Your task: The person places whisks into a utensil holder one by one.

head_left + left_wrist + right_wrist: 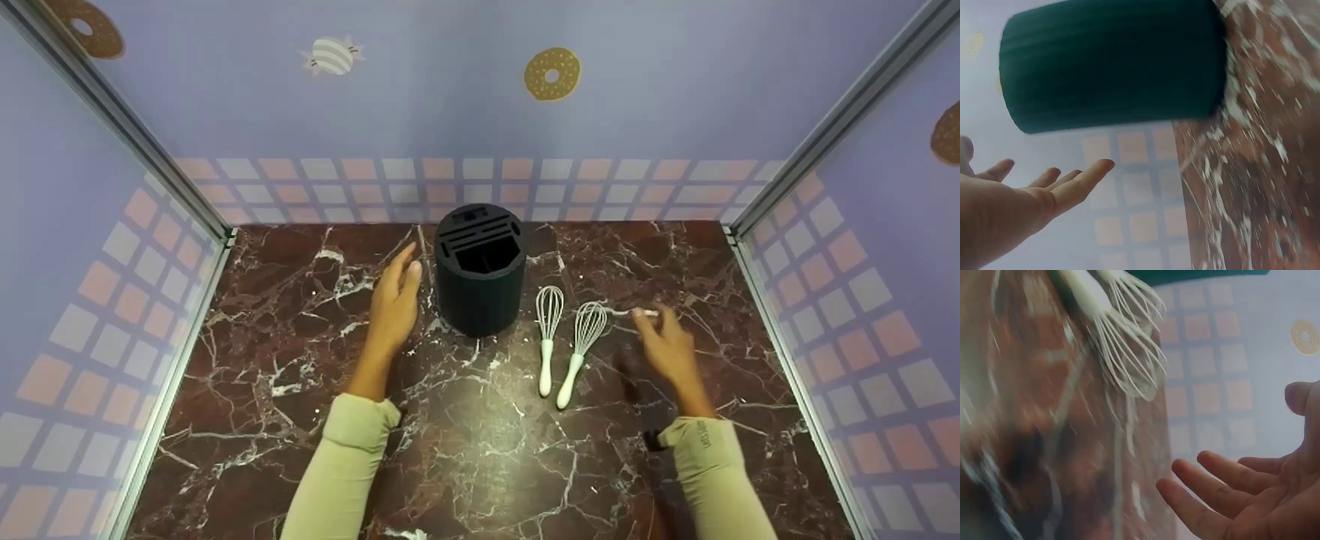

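A dark green cylindrical utensil holder (pixel 480 300) with a black slotted top stands upright on the marble surface. My left hand (pixel 395 304) is just left of it, fingers extended; the left wrist view has that hand (pixel 1033 197) apart from the holder's side (pixel 1112 67). Right of the holder lie two white-handled whisks, one whisk (pixel 546 367) close to it and the other whisk (pixel 570 381) slanting beside the first. My right hand (pixel 667 345) is to the right of both whisks. In the right wrist view its fingers (pixel 1216 498) are spread, holding nothing.
Dark red marble (pixel 262 397) with white veins forms the work surface. Lilac panels with a pink and white check band (pixel 360 191) enclose it at the back and sides, joined by grey metal corner strips (pixel 184 180).
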{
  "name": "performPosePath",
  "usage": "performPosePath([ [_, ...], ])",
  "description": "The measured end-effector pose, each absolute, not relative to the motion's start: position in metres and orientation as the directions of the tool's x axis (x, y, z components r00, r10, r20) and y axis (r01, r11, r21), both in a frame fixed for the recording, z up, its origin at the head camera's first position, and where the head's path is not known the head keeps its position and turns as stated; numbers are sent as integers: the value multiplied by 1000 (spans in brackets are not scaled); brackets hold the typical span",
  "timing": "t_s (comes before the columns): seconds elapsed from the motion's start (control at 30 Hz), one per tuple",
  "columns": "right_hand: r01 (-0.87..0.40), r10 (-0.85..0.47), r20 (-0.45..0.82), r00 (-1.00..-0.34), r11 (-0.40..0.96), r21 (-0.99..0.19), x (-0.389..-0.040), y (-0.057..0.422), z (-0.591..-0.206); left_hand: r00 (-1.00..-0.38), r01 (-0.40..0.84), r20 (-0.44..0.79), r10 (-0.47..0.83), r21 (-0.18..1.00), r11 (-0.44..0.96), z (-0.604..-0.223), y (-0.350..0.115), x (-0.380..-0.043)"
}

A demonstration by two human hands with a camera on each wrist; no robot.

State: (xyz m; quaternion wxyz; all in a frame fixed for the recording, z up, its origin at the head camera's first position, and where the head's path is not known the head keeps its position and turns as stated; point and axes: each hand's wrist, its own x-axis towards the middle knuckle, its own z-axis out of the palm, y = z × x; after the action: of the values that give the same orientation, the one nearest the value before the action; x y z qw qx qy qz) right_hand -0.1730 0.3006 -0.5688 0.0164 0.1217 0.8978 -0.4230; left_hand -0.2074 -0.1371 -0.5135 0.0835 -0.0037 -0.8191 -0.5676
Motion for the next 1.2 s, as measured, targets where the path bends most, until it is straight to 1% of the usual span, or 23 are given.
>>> performPosePath([
  [0.17, 337, 181, -286, -941, 414, -846, -170, 279, -586, -984, 114, 154, -93, 935, 336, -509, -121, -221],
  [0.27, 397, 163, -363, -918, 319, -861, -168, 269, -594, -984, 112, 154, -93, 930, 350, -510, -114, -228],
  [0.43, 472, 163, -444, -881, 244, -847, -164, 253, -605, -988, 90, 126, -83, 933, 348, -514, -108, -237],
  [0.6, 520, 178, -492, -852, 185, -834, -161, 235, -616, -993, 55, 88, -81, 937, 345, -520, -103, -242],
  [0.77, 543, 202, -511, -836, 163, -824, -160, 221, -621, -993, 42, 78, -93, 939, 342, -525, -100, -245],
  [1.0, 521, 275, -461, -844, 210, -827, -159, 212, -627, -990, 54, 89, -106, 954, 295, -529, -94, -244],
  [1.2, 527, 291, -464, -837, 194, -828, -161, 212, -631, -988, 59, 96, -123, 959, 278, -530, -92, -242],
])
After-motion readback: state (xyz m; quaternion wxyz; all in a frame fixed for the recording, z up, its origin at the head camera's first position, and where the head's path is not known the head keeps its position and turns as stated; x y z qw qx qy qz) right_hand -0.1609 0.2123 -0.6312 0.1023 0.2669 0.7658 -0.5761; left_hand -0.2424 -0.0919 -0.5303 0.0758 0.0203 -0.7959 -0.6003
